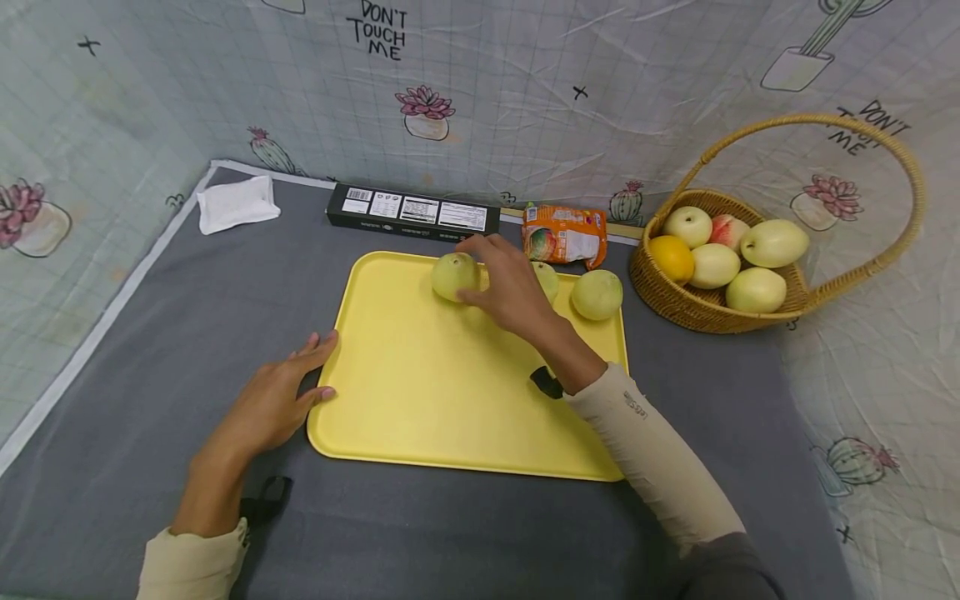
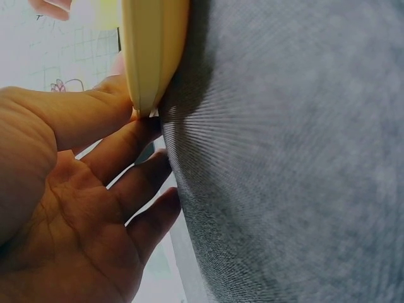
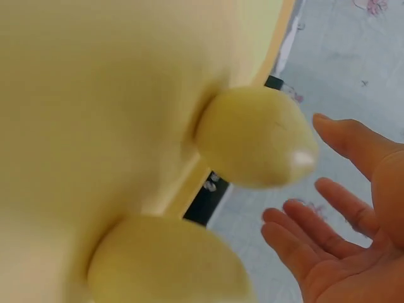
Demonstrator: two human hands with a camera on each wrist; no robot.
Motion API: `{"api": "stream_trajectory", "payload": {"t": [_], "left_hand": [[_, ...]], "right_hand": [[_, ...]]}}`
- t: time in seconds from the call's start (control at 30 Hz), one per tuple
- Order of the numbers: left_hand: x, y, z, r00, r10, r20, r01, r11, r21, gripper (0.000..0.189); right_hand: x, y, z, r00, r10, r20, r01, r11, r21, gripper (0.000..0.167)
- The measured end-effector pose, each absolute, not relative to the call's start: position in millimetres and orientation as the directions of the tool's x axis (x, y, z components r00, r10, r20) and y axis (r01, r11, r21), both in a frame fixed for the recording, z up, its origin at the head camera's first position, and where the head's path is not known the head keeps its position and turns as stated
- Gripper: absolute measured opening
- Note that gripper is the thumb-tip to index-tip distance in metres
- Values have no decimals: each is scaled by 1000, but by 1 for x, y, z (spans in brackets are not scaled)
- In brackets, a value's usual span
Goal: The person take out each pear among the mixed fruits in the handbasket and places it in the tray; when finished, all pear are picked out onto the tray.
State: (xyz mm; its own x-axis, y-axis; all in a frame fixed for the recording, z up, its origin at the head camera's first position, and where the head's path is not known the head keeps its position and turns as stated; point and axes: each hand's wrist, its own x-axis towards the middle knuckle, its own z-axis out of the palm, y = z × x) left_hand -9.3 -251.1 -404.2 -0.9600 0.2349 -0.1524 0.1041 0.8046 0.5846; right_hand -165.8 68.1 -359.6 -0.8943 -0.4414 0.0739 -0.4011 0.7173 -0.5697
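Note:
Three round, pale green fruits stand along the far side of a yellow tray [image 1: 420, 375]. In the head view, my right hand [image 1: 513, 287] is over the tray beside the leftmost fruit [image 1: 453, 277]. The right wrist view shows that right hand [image 3: 341, 233] with fingers spread, a gap between it and the fruit [image 3: 255, 136]. The middle fruit [image 1: 547, 282] is partly behind the hand; the right fruit [image 1: 597, 295] sits near the tray's corner. At the tray's left edge, my left hand [image 1: 273, 400] touches the rim with thumb and fingertips, its fingers fairly straight.
Behind the tray lie a long black box [image 1: 412, 212] and an orange snack packet [image 1: 564, 235]. A wicker basket [image 1: 675, 304] of mixed fruit with a tall handle stands at the right. A white packet [image 1: 238, 204] lies at the back left. Printed cloth hangs behind the grey table.

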Motion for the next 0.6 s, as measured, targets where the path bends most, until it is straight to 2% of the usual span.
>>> {"api": "stream_trajectory", "payload": {"t": [0.17,0.37,0.6], "left_hand": [[-11,-251,-404,-959,234,-159,99,805,585,84],[-12,-251,-404,-960,236,-152,106,806,583,83],[-11,-253,-405,-958,249,-143,121,801,587,83]], "right_hand": [[-162,83,-348,-898,-407,166,-425,709,-563,55],[-158,107,-338,-890,-313,333,-454,693,-561,55],[-161,153,-336,-856,-118,503,-439,679,-589,50]]}}
